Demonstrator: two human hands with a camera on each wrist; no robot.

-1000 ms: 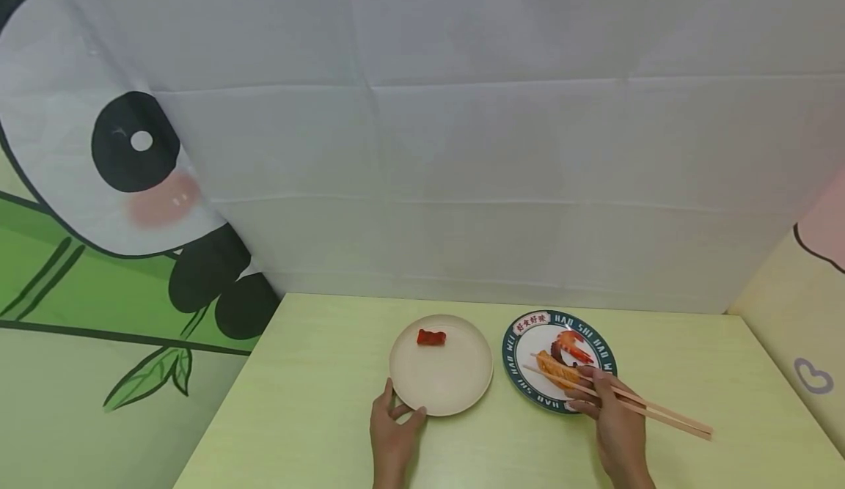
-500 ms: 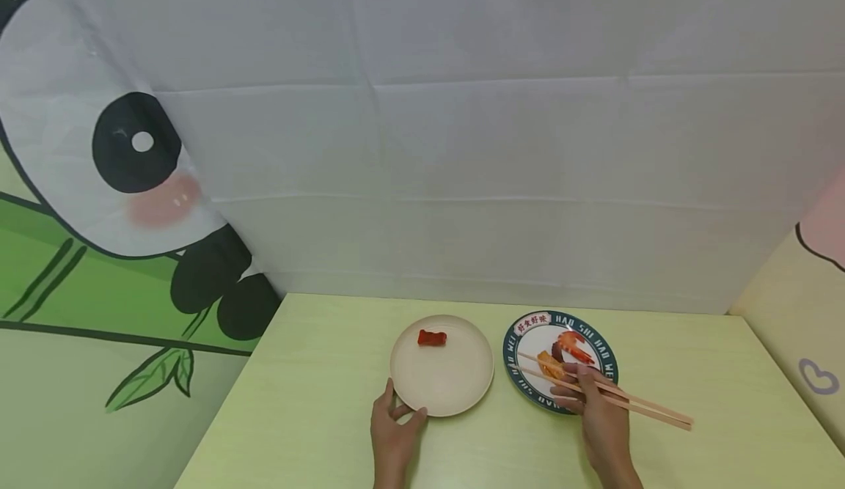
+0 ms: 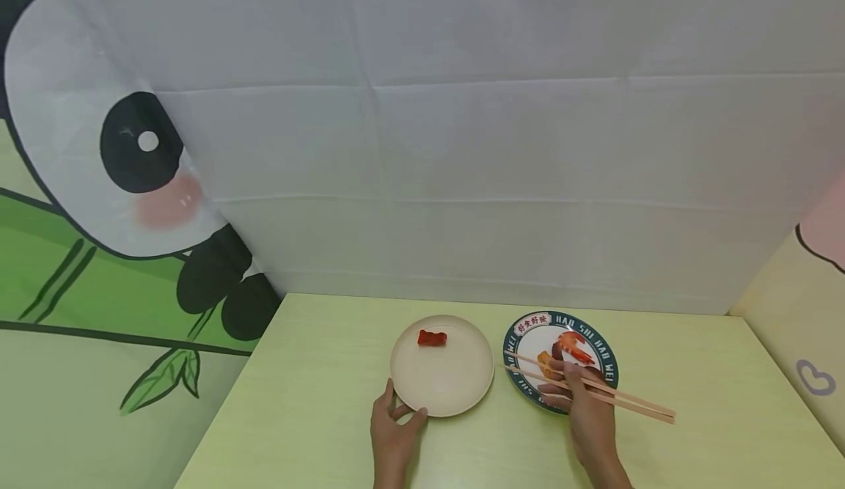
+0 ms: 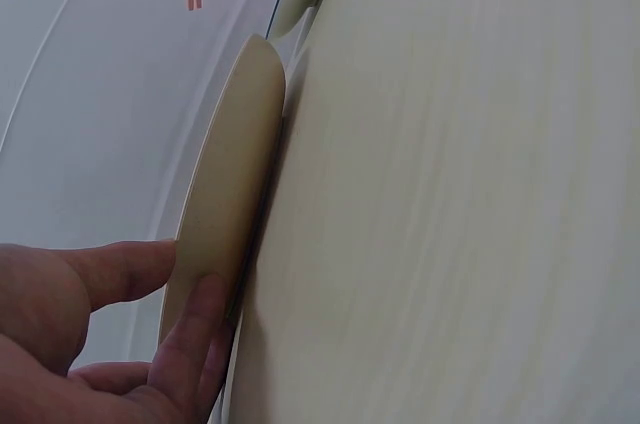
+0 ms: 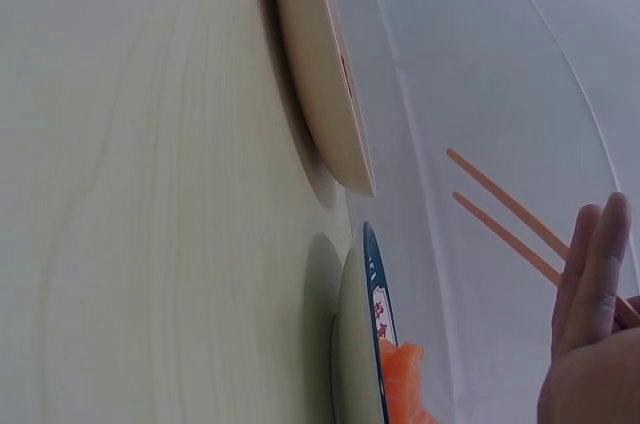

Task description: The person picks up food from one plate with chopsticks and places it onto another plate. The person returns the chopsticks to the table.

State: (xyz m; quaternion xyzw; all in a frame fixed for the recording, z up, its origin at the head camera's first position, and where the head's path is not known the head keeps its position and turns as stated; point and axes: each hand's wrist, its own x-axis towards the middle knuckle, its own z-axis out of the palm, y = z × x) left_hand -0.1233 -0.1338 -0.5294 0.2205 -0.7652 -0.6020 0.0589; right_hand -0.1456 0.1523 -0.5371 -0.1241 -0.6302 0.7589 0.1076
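Observation:
My left hand (image 3: 394, 434) grips the near-left rim of a round beige plate (image 3: 455, 390), thumb on the rim and fingers along its outer side (image 4: 225, 194). On that plate lies a small dark red piece of food (image 3: 432, 338). My right hand (image 3: 592, 419) holds a pair of wooden chopsticks (image 3: 637, 404) over the green-rimmed plate (image 3: 597, 333). Their tips are spread, with nothing between them in the right wrist view. On the green-rimmed plate are a shrimp (image 3: 574, 347), an orange piece of food (image 5: 403, 384) and a dark piece (image 3: 557, 350), partly hidden by the hand and chopsticks.
Both plates stand side by side on a pale yellow-green table (image 3: 317, 401), a narrow gap between them. A white cloth (image 3: 462, 181) hangs behind the table's far edge. Painted walls (image 3: 218, 401) flank it on both sides.
My right hand has moved left with the chopsticks, whose tips now reach the left rim of the green-rimmed plate in the head view. The left hand and both plates stay in place.

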